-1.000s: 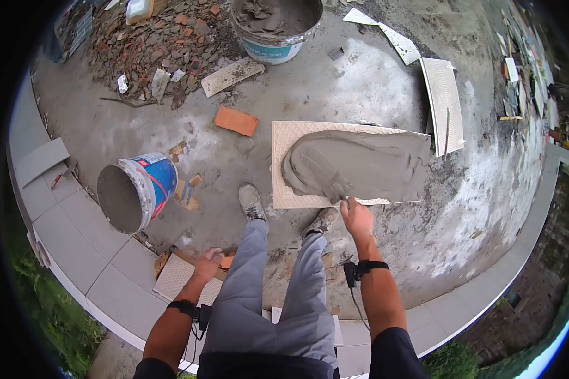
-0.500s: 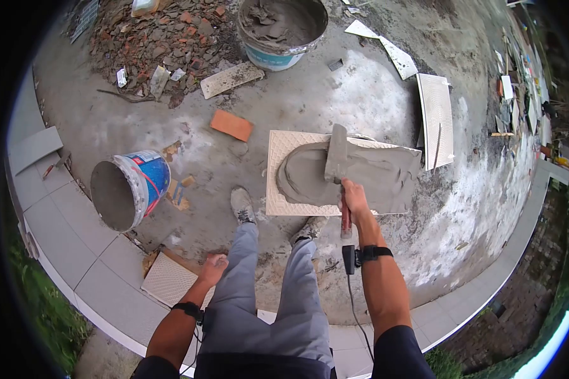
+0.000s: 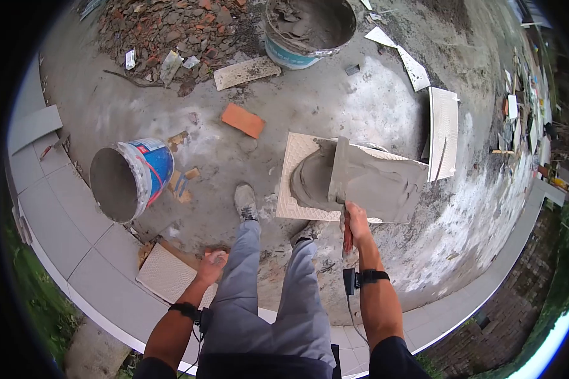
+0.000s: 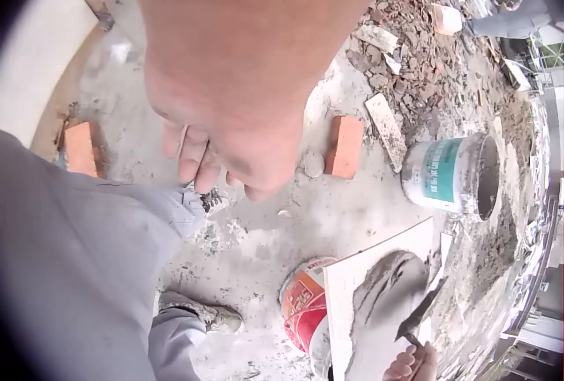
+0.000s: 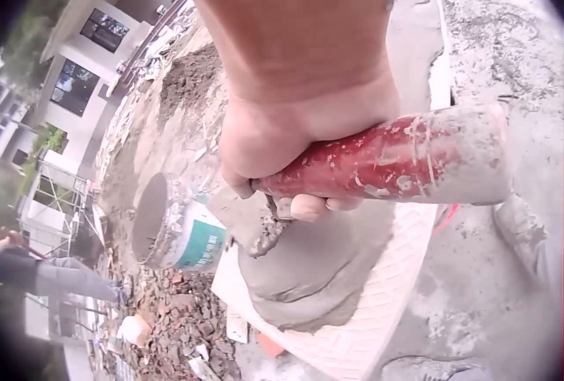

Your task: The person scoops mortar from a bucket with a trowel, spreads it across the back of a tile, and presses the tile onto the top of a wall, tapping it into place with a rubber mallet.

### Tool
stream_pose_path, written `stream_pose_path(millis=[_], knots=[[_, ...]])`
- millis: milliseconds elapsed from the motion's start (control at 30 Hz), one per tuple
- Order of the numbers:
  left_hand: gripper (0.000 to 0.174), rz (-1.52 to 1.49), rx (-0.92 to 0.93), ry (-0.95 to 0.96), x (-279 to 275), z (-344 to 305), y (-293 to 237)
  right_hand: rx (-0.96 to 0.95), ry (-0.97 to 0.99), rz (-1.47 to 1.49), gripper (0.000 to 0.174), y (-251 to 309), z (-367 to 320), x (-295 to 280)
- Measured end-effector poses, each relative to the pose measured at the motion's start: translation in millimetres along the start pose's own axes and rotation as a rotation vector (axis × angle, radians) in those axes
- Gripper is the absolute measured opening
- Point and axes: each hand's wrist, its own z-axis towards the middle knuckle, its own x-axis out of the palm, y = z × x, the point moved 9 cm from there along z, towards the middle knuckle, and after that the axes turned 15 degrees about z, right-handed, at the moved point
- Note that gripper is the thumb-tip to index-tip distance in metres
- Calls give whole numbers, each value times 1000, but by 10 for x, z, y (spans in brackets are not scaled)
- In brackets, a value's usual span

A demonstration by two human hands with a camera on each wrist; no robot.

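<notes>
My right hand (image 3: 357, 221) grips the mortar-smeared red handle (image 5: 379, 165) of a trowel. The trowel's blade (image 3: 339, 167) stands across the wet grey mortar (image 3: 385, 183) spread over a pale tile (image 3: 291, 189) with a raised grid pattern. Bare tile shows along the left and near edges. In the left wrist view, a red bucket (image 4: 304, 310) sits under the tile. My left hand (image 3: 212, 265) hangs beside my left leg, fingers loosely bent and holding nothing.
A blue-and-white bucket of mortar (image 3: 152, 170) leans at the left. Behind stands a larger mortar bucket (image 3: 291, 55) beside a rubble heap (image 3: 171, 31). An orange brick (image 3: 243, 121) lies between them and the tile. Another tile (image 3: 444, 132) stands tilted at the right; a patterned tile (image 3: 164, 275) lies near my left hand.
The trowel has come up from the tile's near edge, swung across the mortar, and its blade now stands more steeply. Mortar now reaches the tile's far left edge. The left hand stays by the leg.
</notes>
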Motion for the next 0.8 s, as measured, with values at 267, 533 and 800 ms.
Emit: stream_pose_path(millis=[267,533,800], knots=[[38,-28,7,51,44,-52,11,-127,-38,-402,42,49,486,970],[38,46,-31,-41,14,-20,559,-286,3,-522,51,391,695,1593],[40,45,-51,34,118,-107,169,-225,-169,-286,37,-830,-111,494]])
